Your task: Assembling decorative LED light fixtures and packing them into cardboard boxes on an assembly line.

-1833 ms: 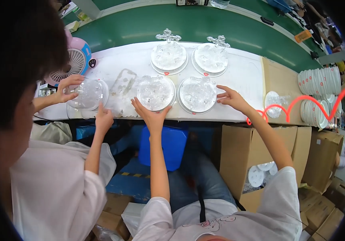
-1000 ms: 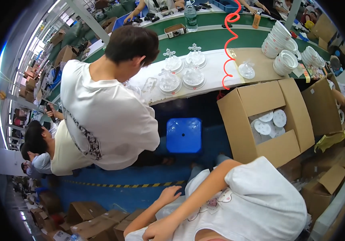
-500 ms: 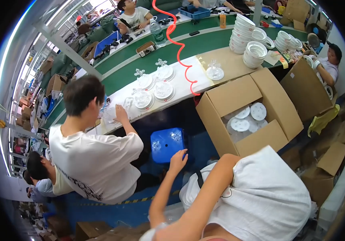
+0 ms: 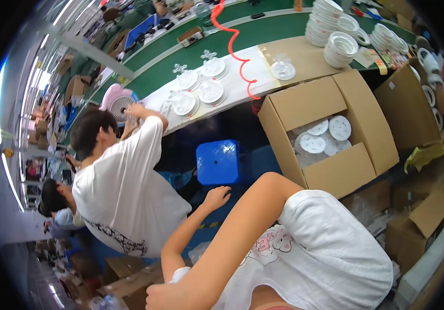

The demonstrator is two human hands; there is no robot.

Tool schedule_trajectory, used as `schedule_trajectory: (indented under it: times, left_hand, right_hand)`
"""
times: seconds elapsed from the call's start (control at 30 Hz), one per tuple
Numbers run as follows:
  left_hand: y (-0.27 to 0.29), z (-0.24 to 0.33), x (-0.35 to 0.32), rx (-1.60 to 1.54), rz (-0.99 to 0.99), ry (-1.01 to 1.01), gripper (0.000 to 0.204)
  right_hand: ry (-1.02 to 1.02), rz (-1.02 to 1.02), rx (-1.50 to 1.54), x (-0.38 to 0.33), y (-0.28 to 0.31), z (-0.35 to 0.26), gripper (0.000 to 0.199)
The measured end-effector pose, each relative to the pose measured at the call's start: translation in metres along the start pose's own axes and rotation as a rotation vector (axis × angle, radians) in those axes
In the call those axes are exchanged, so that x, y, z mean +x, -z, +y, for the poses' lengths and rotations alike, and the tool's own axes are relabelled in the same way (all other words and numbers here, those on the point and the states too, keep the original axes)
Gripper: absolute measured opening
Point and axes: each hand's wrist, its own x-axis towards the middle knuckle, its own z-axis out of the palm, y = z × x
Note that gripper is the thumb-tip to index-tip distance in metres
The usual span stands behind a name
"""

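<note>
The person's left hand hangs with its fingers spread and loose, holding nothing, just beside the near edge of a square blue plastic stool that stands on the floor under the workbench. The right hand sits at the lower edge of the view, at the end of a bent bare forearm; it lies against the white shirt, and whether it is clenched or slack cannot be told from here. To the right of the stool an open brown cardboard box holds several round white discs. On the long white-covered bench above lie four round clear plastic dishes, and stacks of white bowls stand further right. A co-worker in a white T-shirt leans over the bench at the left, one hand raised near a small pink desk fan
</note>
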Motion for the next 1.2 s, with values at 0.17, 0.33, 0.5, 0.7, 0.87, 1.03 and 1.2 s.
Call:
schedule_trajectory:
  times: [0.17,0.33,0.5,0.7,0.87,1.03,1.2]
  left_hand:
    - [-0.007,0.011,-0.025,0.025,-0.054,0.088,0.025]
    - [-0.014,0.015,-0.031,0.006,-0.037,0.098,0.025]
    - [-0.035,-0.003,-0.005,-0.093,0.140,0.116,0.022]
    - [-0.084,-0.013,0.052,-0.154,0.265,0.361,0.022]
    - [-0.126,-0.084,0.071,-0.190,0.063,0.598,0.038]
    - [-0.147,-0.155,0.041,-0.224,0.241,0.954,0.049]
    - [-0.181,-0.143,0.064,-0.427,0.270,0.834,0.047]
  right_hand:
    - [0.078,0.008,0.138,0.000,-0.020,-0.011,0.023]
    - [0.114,0.093,0.416,-0.017,-0.037,-0.015,0.024]
    - [0.180,0.036,0.753,-0.048,-0.024,-0.001,0.032]
    - [-0.368,0.228,1.179,-0.161,-0.026,0.093,0.024]
    - [-1.485,1.199,1.383,-0.336,-0.172,0.232,0.032]
    - [-1.784,1.056,1.114,-0.408,-0.265,0.312,0.072]
    - [-2.008,0.906,0.724,-0.498,-0.334,0.395,0.101]
